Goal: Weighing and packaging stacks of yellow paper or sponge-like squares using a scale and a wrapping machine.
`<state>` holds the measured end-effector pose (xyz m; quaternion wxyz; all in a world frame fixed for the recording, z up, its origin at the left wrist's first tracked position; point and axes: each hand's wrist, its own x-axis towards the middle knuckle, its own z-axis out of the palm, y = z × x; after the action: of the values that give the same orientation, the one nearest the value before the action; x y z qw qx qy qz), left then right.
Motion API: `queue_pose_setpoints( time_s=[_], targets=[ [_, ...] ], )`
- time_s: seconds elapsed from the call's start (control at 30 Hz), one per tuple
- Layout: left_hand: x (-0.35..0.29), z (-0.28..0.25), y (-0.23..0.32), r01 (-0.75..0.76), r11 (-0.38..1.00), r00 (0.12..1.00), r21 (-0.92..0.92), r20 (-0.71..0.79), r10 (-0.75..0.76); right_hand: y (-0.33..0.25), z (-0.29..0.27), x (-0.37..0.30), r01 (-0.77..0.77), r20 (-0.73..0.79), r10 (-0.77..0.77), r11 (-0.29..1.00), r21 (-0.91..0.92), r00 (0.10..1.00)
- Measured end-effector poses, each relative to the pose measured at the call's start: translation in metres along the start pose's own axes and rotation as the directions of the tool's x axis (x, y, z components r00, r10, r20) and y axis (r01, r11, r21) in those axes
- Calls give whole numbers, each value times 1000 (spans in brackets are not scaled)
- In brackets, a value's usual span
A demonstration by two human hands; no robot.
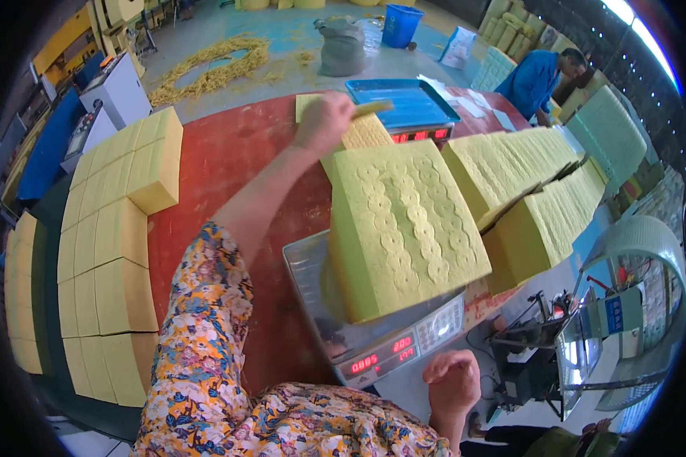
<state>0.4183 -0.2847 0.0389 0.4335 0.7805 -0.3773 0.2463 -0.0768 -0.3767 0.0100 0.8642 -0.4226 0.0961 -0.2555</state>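
1. over the far part of the red table [213,145], i am holding a thin yellow slab [374,109] in my left hand [326,122], fingers curled tight; blur is hiding the exact grip.
2. the large yellow stack [415,221] is sitting on the scale [301,266], rightward of that hand and nearer the camera, its long axis running away from me.
3. my right hand [453,385] is hovering half curled beside the scale's near edge; i cannot tell whether it is holding anything.
4. the stack is lying between both hands.
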Motion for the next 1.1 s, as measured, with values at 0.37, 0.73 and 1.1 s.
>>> queue_pose_setpoints(
  time_s=[0.37,0.73,1.1],
  targets=[
    [-188,-215,69,531,387,718,-754,158,-678,59,50,1,-695,468,660,708,-126,587],
    [-374,-226,276,-40,978,876,206,477,-65,122,100,-10,-880,462,833,432,-200,304],
    [-312,-212,301,526,280,629,-803,146,-764,5,96,22,-357,578,536,843,-402,616]
  ],
)
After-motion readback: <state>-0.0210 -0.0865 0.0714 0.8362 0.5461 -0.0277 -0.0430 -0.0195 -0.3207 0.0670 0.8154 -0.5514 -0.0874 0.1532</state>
